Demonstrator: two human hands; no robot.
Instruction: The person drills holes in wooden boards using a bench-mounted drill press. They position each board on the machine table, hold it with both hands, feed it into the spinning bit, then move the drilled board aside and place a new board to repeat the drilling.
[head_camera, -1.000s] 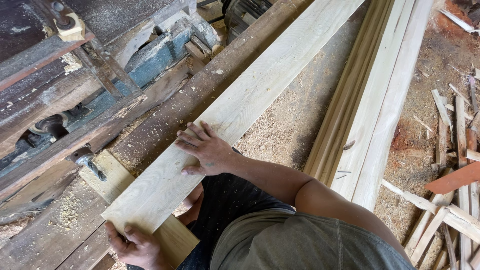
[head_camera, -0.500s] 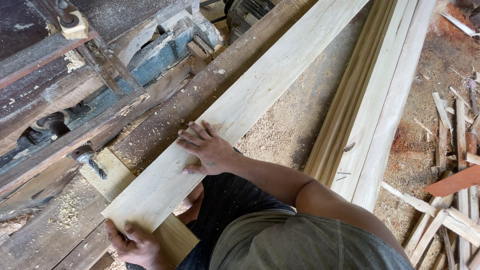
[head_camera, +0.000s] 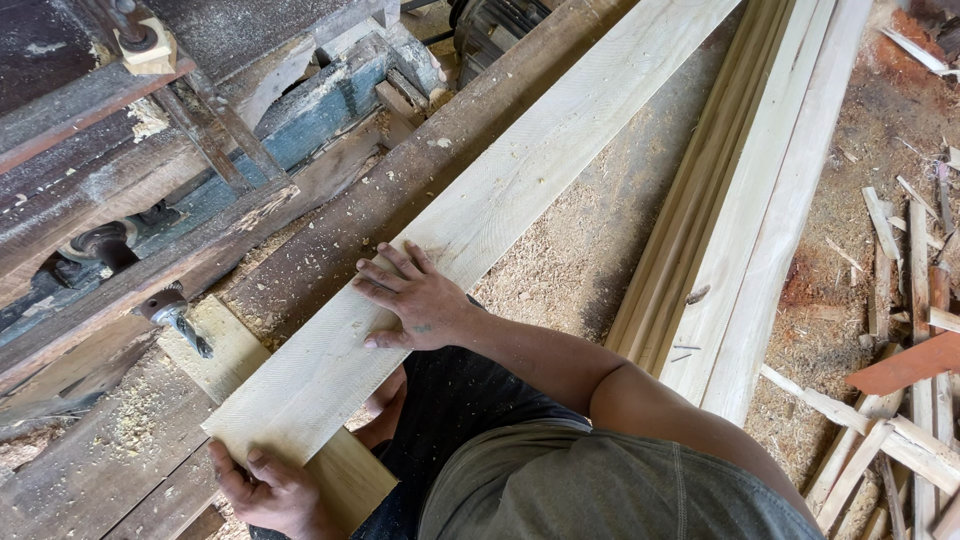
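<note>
While my right hand (head_camera: 420, 305) lies flat and spread on the plank (head_camera: 480, 225) to press it onto the dusty desk (head_camera: 330, 240), my left hand (head_camera: 265, 490) grips its near end, steadying it.

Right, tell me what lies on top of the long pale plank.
The right hand lies flat on the long pale wooden plank; the left hand grips its near end. What is under the palm is hidden.
</note>
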